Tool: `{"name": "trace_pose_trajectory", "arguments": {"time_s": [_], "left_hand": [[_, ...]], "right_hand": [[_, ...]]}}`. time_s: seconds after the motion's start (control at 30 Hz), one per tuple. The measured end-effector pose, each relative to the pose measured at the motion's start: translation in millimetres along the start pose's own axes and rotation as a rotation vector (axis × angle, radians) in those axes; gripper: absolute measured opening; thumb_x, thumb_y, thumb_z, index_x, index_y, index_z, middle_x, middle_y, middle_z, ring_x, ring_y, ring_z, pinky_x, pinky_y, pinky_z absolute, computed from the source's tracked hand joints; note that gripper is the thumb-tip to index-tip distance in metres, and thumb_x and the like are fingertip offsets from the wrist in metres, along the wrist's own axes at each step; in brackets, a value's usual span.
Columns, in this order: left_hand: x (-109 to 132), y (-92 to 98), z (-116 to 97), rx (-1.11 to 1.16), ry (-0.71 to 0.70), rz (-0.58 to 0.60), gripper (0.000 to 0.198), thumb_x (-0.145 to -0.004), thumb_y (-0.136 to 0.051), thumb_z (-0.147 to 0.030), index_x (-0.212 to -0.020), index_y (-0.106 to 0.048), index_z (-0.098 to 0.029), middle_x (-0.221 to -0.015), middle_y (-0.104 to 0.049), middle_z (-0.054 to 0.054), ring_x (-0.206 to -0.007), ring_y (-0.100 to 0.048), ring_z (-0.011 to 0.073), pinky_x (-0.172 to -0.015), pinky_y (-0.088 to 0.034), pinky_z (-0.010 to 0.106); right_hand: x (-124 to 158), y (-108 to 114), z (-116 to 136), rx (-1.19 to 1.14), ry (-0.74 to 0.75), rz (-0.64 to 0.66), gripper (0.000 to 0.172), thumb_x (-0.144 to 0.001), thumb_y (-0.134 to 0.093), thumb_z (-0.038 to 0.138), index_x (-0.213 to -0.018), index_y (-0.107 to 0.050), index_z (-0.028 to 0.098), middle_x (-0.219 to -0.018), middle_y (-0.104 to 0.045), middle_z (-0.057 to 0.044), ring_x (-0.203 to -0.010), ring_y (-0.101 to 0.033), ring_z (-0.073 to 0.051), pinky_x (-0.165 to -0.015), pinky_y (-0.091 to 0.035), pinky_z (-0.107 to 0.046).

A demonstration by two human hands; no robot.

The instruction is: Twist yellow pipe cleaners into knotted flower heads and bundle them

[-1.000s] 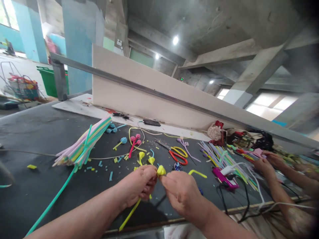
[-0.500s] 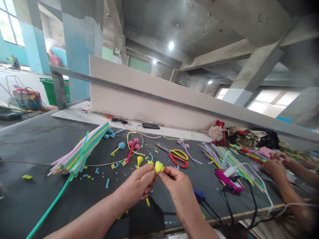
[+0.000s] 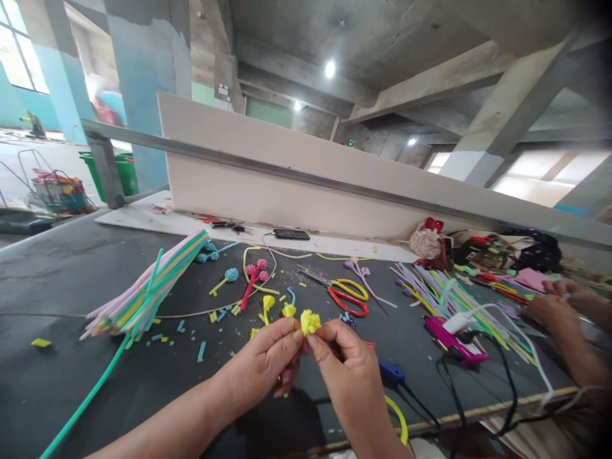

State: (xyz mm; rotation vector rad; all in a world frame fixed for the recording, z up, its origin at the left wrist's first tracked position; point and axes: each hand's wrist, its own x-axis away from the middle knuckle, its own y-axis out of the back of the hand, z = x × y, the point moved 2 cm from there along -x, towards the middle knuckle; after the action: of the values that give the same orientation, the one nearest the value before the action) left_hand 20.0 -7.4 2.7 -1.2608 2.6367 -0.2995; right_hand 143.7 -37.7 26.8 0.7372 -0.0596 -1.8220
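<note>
Yellow flower [image 3: 310, 321] up above dark counter [image 3: 157, 382], between left hand [image 3: 271, 356] and right hand [image 3: 348, 363]. Both grips closed, fingertips pinching it. Scissors [image 3: 329, 282] and pink flower [image 3: 256, 274] lie beyond. Blue corded tool [image 3: 391, 371] just beside right hand.

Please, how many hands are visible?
4: left hand and right hand on the yellow piece; a co-worker's nearer hand and farther hand, far right. More may be hidden.
</note>
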Motion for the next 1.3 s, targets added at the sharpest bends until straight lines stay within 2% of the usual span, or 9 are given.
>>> {"name": "trace_pose_trajectory", "arguments": {"time_s": [0.13, 0.33, 0.53, 0.67, 0.83, 0.97, 1.07, 1.2, 1.3], "left_hand": [[-1.5, 2.3, 4.3, -0.099, -0.051, -0.014, 0.037, -0.084, -0.046, -0.052, -0.065, -0.039, -0.02, -0.046, -0.036, -0.008, -0.036, -0.032, 0.0052, -0.034, -0.029, 0.018], [-2.3, 1.2, 9.0, -0.096, 0.036, -0.046, 0.037, -0.082, -0.047, -0.053, -0.067, -0.041, -0.02, -0.046, -0.031, -0.009, -0.036, -0.027, 0.0051, -0.032, -0.026, 0.017], [1.7, -2.1, 2.8, -0.058, 0.093, -0.033, 0.04, -0.079, -0.051, -0.055, -0.065, -0.04, -0.02, -0.049, -0.032, -0.009, -0.038, -0.028, 0.0041, -0.031, -0.03, 0.015], [0.9, -3.1, 3.3, -0.023, 0.096, -0.049, 0.04, -0.077, -0.053, -0.055, -0.064, -0.039, -0.02, -0.048, -0.032, -0.009, -0.038, -0.028, 0.0039, -0.03, -0.031, 0.014], [-0.1, -1.0, 6.6, 0.014, 0.093, -0.046, 0.039, -0.077, -0.054, -0.053, -0.065, -0.04, -0.02, -0.05, -0.032, -0.009, -0.038, -0.028, 0.004, -0.03, -0.031, 0.014], [-1.0, 2.2, 7.4, -0.019, 0.091, -0.005, 0.035, -0.081, -0.051, -0.051, -0.068, -0.043, -0.019, -0.048, -0.036, -0.009, -0.036, -0.034, 0.0051, -0.032, -0.036, 0.016], [-3.6, 1.8, 6.0, -0.126, 0.026, 0.01, 0.033, -0.085, -0.046, -0.048, -0.069, -0.043, -0.019, -0.048, -0.044, -0.007, -0.038, -0.045, 0.0074, -0.038, -0.041, 0.019], [-4.9, -5.0, 1.7, -0.25, -0.009, -0.038, 0.027, -0.083, -0.05, -0.043, -0.072, -0.045, -0.018, -0.052, -0.044, -0.008, -0.039, -0.048, 0.0077, -0.04, -0.044, 0.02], [-4.8, -10.1, -5.9, -0.344, -0.052, -0.168, 0.021, -0.078, -0.057, -0.037, -0.078, -0.052, -0.017, -0.063, -0.048, -0.005, -0.047, -0.051, 0.0085, -0.045, -0.047, 0.022]], "right_hand": [[4.8, 0.0, 0.4, 0.098, 0.161, -0.033, 0.02, -0.079, -0.056, 0.021, -0.06, -0.054, 0.018, -0.057, -0.051, 0.002, -0.049, -0.05, -0.011, -0.047, -0.041, -0.019], [10.9, 2.0, -4.2, 0.279, 0.399, -0.042, 0.022, -0.083, -0.051, 0.014, -0.062, -0.05, 0.018, -0.058, -0.05, 0.001, -0.054, -0.051, -0.012, -0.052, -0.041, -0.021], [15.1, -2.1, -7.2, 0.33, 0.47, -0.092, 0.022, -0.083, -0.047, 0.009, -0.063, -0.049, 0.018, -0.057, -0.049, 0.001, -0.053, -0.048, -0.011, -0.053, -0.038, -0.021], [15.4, -5.4, -11.1, 0.286, 0.415, -0.113, 0.02, -0.083, -0.047, 0.011, -0.065, -0.051, 0.019, -0.058, -0.052, 0.001, -0.052, -0.049, -0.011, -0.052, -0.04, -0.021], [15.2, -9.3, -16.2, 0.177, 0.219, -0.054, 0.016, -0.079, -0.05, 0.016, -0.064, -0.052, 0.019, -0.057, -0.052, 0.002, -0.05, -0.05, -0.011, -0.051, -0.041, -0.021], [11.5, -10.4, -17.1, -0.102, -0.029, 0.003, 0.015, -0.076, -0.053, 0.022, -0.061, -0.052, 0.019, -0.051, -0.051, 0.004, -0.044, -0.045, -0.01, -0.043, -0.037, -0.02], [7.9, -7.6, -16.8, -0.314, -0.172, 0.011, 0.014, -0.075, -0.056, 0.027, -0.064, -0.056, 0.018, -0.053, -0.055, 0.003, -0.047, -0.048, -0.011, -0.046, -0.04, -0.021], [5.6, 0.5, -16.0, -0.35, -0.155, -0.055, 0.012, -0.073, -0.06, 0.028, -0.069, -0.062, 0.017, -0.062, -0.062, -0.001, -0.058, -0.054, -0.015, -0.055, -0.045, -0.024], [6.0, 4.6, -16.4, -0.277, -0.132, -0.076, 0.013, -0.074, -0.059, 0.029, -0.073, -0.064, 0.017, -0.066, -0.064, -0.002, -0.06, -0.057, -0.016, -0.056, -0.047, -0.025]]}}
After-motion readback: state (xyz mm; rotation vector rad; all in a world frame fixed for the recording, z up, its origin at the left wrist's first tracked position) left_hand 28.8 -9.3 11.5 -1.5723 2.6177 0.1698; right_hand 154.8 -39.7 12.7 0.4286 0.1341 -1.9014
